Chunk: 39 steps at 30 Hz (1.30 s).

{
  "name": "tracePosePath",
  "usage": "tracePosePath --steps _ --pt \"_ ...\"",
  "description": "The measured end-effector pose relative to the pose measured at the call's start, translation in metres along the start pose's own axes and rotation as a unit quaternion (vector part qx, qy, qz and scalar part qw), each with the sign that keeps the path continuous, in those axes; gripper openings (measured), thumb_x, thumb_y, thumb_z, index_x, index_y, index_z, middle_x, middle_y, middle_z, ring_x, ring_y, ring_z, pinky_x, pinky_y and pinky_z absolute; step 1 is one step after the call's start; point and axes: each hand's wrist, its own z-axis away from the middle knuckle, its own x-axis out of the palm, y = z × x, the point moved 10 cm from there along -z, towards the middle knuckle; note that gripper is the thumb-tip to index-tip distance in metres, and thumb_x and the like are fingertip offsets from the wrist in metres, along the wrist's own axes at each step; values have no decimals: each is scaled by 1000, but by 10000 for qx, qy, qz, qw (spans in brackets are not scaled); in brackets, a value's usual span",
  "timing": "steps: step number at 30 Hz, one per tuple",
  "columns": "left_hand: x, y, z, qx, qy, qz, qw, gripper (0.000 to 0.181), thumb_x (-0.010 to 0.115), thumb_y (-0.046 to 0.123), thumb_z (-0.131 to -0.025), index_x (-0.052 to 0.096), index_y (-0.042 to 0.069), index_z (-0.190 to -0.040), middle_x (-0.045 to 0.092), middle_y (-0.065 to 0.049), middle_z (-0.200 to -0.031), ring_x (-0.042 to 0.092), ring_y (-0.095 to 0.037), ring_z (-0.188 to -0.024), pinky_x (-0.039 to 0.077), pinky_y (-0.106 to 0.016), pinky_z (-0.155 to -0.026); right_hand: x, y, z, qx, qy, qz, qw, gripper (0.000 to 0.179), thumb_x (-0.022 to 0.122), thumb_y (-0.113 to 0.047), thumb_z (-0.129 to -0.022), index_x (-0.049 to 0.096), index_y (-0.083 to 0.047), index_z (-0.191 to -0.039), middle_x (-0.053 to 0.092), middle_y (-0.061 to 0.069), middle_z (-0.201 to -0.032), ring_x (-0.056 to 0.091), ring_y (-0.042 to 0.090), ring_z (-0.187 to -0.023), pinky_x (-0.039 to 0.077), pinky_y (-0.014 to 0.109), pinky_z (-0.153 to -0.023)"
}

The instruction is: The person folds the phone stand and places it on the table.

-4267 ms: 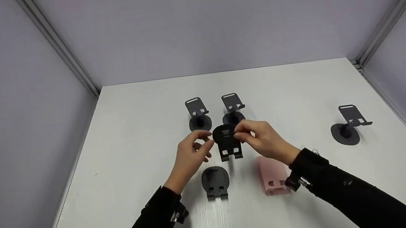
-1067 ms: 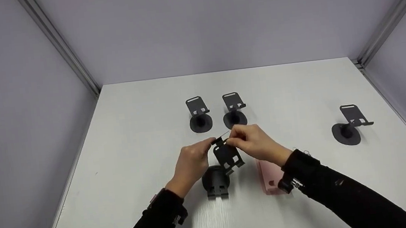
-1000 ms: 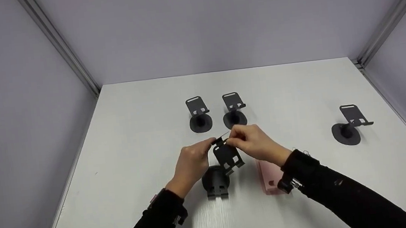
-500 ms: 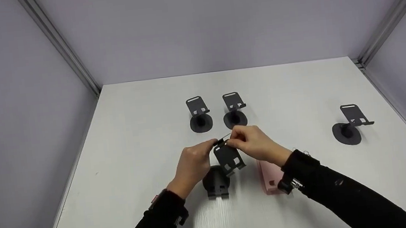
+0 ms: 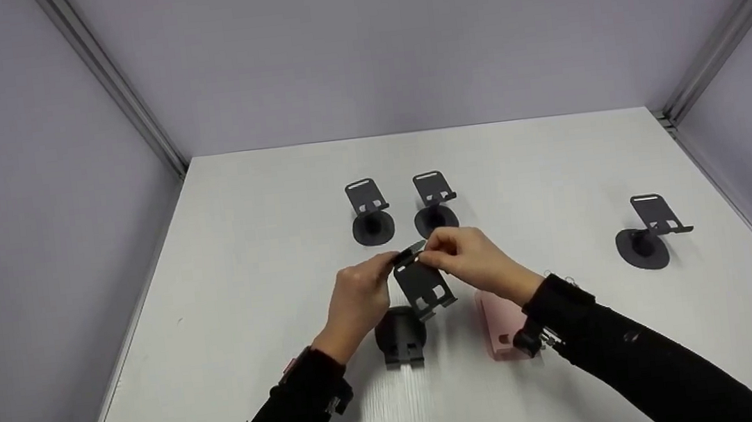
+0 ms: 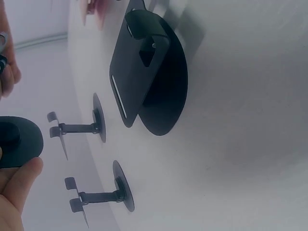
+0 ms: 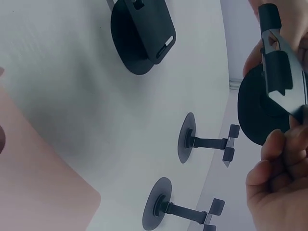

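Note:
Above the middle of the table, both hands hold one black phone stand (image 5: 420,283). My left hand (image 5: 356,302) grips its round base, thumb along the edge. With thumb and fingers, my right hand (image 5: 475,256) pinches the upper edge of its plate. The plate hangs at an angle from the base (image 7: 252,108), its hooked lip pointing down. Behind the held stand, partly covered by it and by my left hand, a second black phone stand (image 5: 401,337) lies folded on the table. A pink flat piece with cutouts (image 5: 502,327) lies under my right wrist.
Two unfolded black phone stands, a left one (image 5: 372,227) and a right one (image 5: 435,217), stand side by side farther back. Another unfolded stand (image 5: 643,248) is far to the right. Pale walls enclose the white table (image 5: 247,252) at the back and sides.
Earlier my right hand held the stand folded, my left fingers beside it. Now my left hand grips the base, and the plate is swung away and tilted. Over the last second it shifts only slightly.

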Motion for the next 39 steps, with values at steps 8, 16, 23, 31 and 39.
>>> tracePosePath --steps 8,16,23,31,39 --pt "-4 -4 -4 -136 111 25 9998 14 67 -7 -91 74 1 -100 78 -8 -91 76 -22 -76 60 -34 -63 -2 -2 2 -151 -106 -85 9998 13 72 -25 -96 72 -13 -92 59 -6 -72 51 14 -71 42 26 -63" --pt "-15 -15 -5 -254 382 -31 9989 16 68 -8 -90 75 0 -103 78 -11 -92 76 -24 -77 60 -38 -63 2 5 9 -236 -509 -64 9984 15 71 -26 -96 75 -12 -97 59 -5 -76 53 12 -71 43 24 -62" --pt "-21 -17 -6 -335 498 -15 9982 15 69 -8 -90 75 -1 -102 78 -12 -90 76 -25 -76 60 -38 -63 6 8 12 -243 -787 -70 9966 11 72 -22 -95 75 -12 -97 62 -5 -74 53 10 -68 42 23 -60" --pt "-21 -16 -5 -382 520 58 9979 15 67 -8 -91 75 0 -102 78 -11 -92 76 -24 -78 60 -37 -65 11 10 13 -294 -983 -15 9947 10 72 -20 -96 74 -11 -95 65 0 -79 54 10 -70 44 22 -62" --pt "-20 -18 -3 -655 404 148 9969 17 68 -8 -91 75 0 -104 78 -10 -92 77 -23 -80 61 -37 -66 14 7 15 -366 -950 234 9945 10 71 -17 -97 72 -7 -94 66 -5 -79 53 10 -70 42 22 -62"
